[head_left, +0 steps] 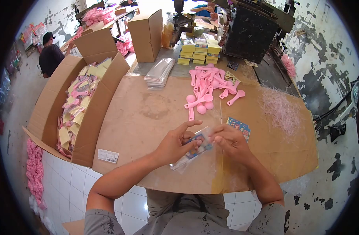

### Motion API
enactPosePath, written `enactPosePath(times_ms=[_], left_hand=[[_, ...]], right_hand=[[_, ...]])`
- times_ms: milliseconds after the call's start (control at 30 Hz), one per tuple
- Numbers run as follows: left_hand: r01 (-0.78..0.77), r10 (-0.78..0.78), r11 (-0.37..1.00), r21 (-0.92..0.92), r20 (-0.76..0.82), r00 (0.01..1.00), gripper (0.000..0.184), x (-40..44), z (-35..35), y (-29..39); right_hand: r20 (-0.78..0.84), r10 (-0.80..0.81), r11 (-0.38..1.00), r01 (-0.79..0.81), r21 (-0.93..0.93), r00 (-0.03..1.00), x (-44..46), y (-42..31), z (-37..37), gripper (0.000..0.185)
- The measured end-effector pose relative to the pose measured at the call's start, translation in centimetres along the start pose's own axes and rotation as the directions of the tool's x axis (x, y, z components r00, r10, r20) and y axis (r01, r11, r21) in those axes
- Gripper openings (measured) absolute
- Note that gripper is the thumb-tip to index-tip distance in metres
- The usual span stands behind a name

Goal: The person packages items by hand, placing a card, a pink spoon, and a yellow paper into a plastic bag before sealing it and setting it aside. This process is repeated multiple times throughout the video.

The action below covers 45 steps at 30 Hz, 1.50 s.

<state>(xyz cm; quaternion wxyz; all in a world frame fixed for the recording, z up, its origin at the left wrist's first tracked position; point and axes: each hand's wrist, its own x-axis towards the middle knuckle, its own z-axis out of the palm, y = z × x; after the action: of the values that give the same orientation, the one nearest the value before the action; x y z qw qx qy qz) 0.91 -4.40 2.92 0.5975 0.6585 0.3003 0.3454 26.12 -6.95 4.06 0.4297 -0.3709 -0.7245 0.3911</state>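
Cardboard-covered table [140, 129], barcode label [108, 156] face up, too small to read, hands [181, 143] holding clear packet [197, 147]

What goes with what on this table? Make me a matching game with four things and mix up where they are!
Things
1. Pink spoons
2. Stacked clear bags
3. Tangled thin strips
4. Clear packet

Places
A. Held by the left hand and right hand
B. On the right side of the table
C. Between the big open box and the pink spoons
D. Heaped near the middle of the table, beyond the hands

Right pairs: 1-D, 2-C, 3-B, 4-A
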Motion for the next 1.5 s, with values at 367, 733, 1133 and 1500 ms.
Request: enactPosePath(times_ms=[367,733,1133,1500], left_hand=[[0.131,-0.127,0.965,-0.227,0.033,0.991,0.037,0.5,-0.6,0.1],[0.076,-0.073,0.953,-0.294,0.02,0.997,0.04,0.3,0.2,-0.3],[0.181,-0.172,0.972,-0.149,0.073,0.982,0.036,0.2,0.2,-0.7],[0.243,-0.199,0.915,-0.322,0.166,0.966,0.037,0.1,-0.5,0.5]], right_hand=[[0.08,-0.138,0.373,0.126,-0.919,0.987,6.2,8.4,-11.2,0.035],[-0.206,0.107,0.983,-0.072,0.171,0.973,4.6,-1.6,-2.6,0.042],[-0.411,0.1,0.933,0.059,0.356,0.906,2.5,-1.3,2.8,0.037],[-0.077,0.083,0.875,-0.036,0.484,0.994,2.8,-1.5,-0.2,0.028]])
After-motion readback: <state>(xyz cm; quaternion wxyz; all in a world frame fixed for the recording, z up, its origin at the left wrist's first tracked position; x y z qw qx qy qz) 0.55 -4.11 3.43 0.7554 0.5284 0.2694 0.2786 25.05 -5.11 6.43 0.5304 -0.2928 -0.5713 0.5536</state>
